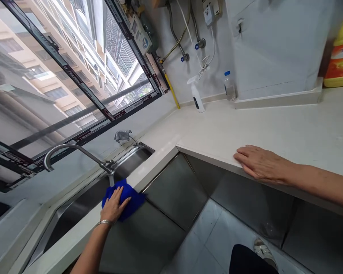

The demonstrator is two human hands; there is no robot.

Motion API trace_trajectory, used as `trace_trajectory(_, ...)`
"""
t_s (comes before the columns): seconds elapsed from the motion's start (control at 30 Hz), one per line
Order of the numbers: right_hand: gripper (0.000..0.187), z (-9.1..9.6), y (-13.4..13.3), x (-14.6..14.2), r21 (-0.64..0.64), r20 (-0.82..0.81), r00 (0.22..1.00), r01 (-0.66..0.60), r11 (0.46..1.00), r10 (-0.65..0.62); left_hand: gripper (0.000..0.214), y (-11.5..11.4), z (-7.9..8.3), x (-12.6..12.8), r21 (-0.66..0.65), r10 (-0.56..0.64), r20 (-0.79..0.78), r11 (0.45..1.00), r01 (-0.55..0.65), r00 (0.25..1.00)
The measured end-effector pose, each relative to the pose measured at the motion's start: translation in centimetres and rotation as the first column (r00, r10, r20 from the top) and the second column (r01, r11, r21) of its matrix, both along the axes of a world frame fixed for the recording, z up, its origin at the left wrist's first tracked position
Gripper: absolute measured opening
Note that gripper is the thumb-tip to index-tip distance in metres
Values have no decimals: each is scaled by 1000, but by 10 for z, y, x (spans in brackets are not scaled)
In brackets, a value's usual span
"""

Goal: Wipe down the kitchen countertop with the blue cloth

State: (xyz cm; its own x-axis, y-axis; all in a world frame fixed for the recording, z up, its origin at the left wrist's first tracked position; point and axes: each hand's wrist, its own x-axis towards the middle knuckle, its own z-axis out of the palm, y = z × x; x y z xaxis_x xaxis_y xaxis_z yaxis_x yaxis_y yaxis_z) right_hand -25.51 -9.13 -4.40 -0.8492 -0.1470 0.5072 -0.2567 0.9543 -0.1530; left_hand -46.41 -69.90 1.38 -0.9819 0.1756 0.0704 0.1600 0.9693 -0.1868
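Observation:
My left hand [113, 205] presses on a bright blue cloth [135, 203] at the front rim of the sink, its fingers laid over the fabric. The cloth drapes over the counter edge and hangs partly in front of the cabinet. Beside it is the steel double sink [82, 203], with a curved faucet [74, 146] rising from its back. My right hand [258, 163] rests flat on the front edge of the white countertop [288, 129], fingers stretched out and holding nothing.
A white spray bottle [197, 97] and a clear bottle with a blue cap [229, 86] stand against the wall. A yellow jug [341, 57] is at the far right. A grey cloth [122, 136] hangs behind the sink. Dark cabinet doors [175, 190] lie below the counter.

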Motion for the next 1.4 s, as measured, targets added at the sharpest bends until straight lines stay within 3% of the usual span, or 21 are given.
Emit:
trace_trajectory(0.07,28,4,-8,-14,108,46,997,-59,992,54,79,15,0,1,6,8,-10,1000,-8,1000)
trace_trajectory(0.17,25,3,-17,-34,162,37,999,-46,986,41,76,44,-2,-2,7,14,-30,1000,-13,999)
trace_trajectory(0.3,31,-7,-21,-48,121,-39,999,-1,993,6,73,96,-5,-18,-5,-5,-58,1000,5,998)
trace_trajectory(0.53,36,-15,-19,-46,86,-64,998,17,996,-11,69,196,-15,-57,7,-87,-112,996,88,990)
trace_trajectory(0.67,43,-18,-18,-45,70,-96,995,22,997,-15,68,236,-17,-71,18,-125,-128,992,128,984)
trace_trajectory(0.9,42,-17,-17,-44,19,-73,997,2,1000,-1,69,270,-18,-87,45,-140,-113,988,145,984)
trace_trajectory(1.17,47,-10,-28,-42,39,-59,996,64,997,-62,71,317,-19,-103,66,-128,-100,989,135,987)
trace_trajectory(1.4,50,-6,-25,-41,-4,-4,998,61,998,-61,71,323,-20,-107,65,-153,-120,985,161,981)
